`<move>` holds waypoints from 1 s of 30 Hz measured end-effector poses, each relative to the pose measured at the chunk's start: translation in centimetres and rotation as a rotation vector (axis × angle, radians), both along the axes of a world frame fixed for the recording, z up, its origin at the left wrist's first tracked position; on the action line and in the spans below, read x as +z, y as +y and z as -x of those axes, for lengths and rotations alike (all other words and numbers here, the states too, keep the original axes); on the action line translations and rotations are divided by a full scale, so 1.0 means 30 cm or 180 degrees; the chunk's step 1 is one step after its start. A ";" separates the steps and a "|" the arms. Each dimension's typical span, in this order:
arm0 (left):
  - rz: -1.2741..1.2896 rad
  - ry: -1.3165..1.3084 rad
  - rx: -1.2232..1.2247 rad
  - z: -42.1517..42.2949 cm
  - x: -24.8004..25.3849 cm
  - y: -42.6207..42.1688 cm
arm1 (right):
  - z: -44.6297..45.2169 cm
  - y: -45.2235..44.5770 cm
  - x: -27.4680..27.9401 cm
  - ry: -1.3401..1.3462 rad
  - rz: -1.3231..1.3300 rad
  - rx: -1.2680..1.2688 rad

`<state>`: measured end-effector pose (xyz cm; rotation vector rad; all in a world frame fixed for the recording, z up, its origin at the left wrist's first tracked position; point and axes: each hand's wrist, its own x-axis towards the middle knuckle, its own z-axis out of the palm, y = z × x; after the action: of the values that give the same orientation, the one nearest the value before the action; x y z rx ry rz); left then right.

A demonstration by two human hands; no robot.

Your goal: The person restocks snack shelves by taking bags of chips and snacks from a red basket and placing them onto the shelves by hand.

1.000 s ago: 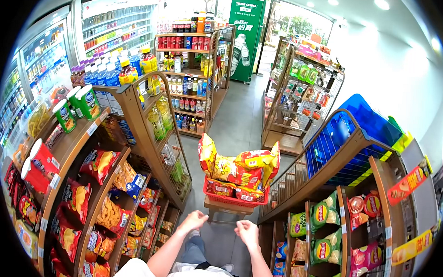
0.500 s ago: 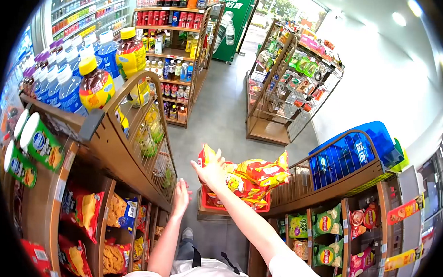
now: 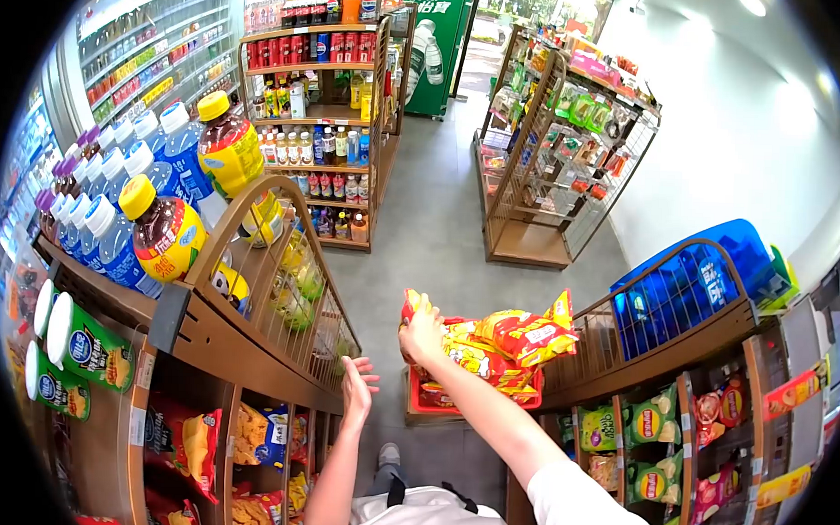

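My right hand (image 3: 422,335) reaches forward to a red and yellow snack bag (image 3: 407,308), its fingers closed over the bag's upper part; the far side of the grip is hidden. More red and yellow snack bags (image 3: 526,338) lie heaped beside it in a red basket (image 3: 424,398), partly behind my right forearm. To the left, my left hand (image 3: 358,390) is held in the air with fingers apart and nothing in it. It is close to the wire side panel (image 3: 312,300) of the left shelf.
Bottled drinks (image 3: 167,226) stand on top of the left shelf, with chip bags (image 3: 191,449) below. More chips (image 3: 655,419) fill the right shelf, near a blue bin (image 3: 688,281). Ahead are a drinks rack (image 3: 310,111) and a wire display rack (image 3: 532,239), with grey floor (image 3: 431,207) between them.
The view has shifted, so the shelves and basket appear farther right. My right hand's spread fingers have drawn together on the snack bag. My left hand stays open.
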<state>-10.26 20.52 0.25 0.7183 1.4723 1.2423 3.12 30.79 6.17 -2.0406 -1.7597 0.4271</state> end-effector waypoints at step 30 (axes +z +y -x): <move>-0.1907 -0.1062 -0.5792 -0.847 1.077 -0.016 | -1.148 -0.879 1.357 0.1947 0.0295 0.0144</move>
<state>15.14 20.03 32.56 1.5600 -0.2019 0.2017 37.56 4.40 46.89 -1.6753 -1.4222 1.0356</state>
